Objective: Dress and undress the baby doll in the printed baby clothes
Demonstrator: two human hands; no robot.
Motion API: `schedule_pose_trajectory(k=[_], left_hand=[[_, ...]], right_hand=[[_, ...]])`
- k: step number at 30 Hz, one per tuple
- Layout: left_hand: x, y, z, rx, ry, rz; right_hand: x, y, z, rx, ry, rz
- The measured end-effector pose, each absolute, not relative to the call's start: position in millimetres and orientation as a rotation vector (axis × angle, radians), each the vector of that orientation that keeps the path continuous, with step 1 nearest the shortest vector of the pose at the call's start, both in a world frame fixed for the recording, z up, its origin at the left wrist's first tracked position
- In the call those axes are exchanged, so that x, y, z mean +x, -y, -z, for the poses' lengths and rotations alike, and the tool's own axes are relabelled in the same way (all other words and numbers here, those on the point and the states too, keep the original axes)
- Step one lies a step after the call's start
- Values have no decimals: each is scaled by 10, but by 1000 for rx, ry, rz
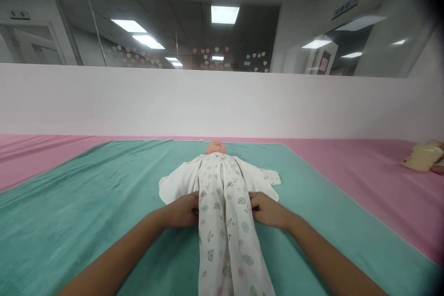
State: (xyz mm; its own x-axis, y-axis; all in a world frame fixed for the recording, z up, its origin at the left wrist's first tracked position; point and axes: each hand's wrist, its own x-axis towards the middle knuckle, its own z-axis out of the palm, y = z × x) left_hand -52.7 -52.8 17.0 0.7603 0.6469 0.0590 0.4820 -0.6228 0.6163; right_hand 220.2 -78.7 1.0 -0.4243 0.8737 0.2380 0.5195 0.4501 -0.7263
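A baby doll (pixel 215 147) lies on its back on a teal blanket (pixel 104 194), its head at the far end. It wears a white top (pixel 182 181) with the sleeves spread to both sides. White baby pants (pixel 239 226) with small green animal prints stretch over the doll's front and down toward me. My left hand (pixel 182 210) is closed at the left edge of the pants, and my right hand (pixel 270 210) grips the right edge at the same height. Fabric hides the fingertips of both hands. The doll's legs are out of sight.
Pink sheeting (pixel 360 175) shows around the blanket. At the far right a pale yellow object (pixel 423 156), partly cut off, lies on it. Behind the surface rises a low white wall (pixel 215 101) with glass panels above.
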Motion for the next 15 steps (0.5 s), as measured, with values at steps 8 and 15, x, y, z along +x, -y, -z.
schedule_pose_trajectory(k=[8, 15], left_hand=[[-555, 577, -331, 2053, -814, -71], [-649, 504, -304, 1922, -650, -36]], right_hand=[[2245, 785, -43, -1035, 2153, -1207], [2350, 752, -115, -1123, 2154, -1385]])
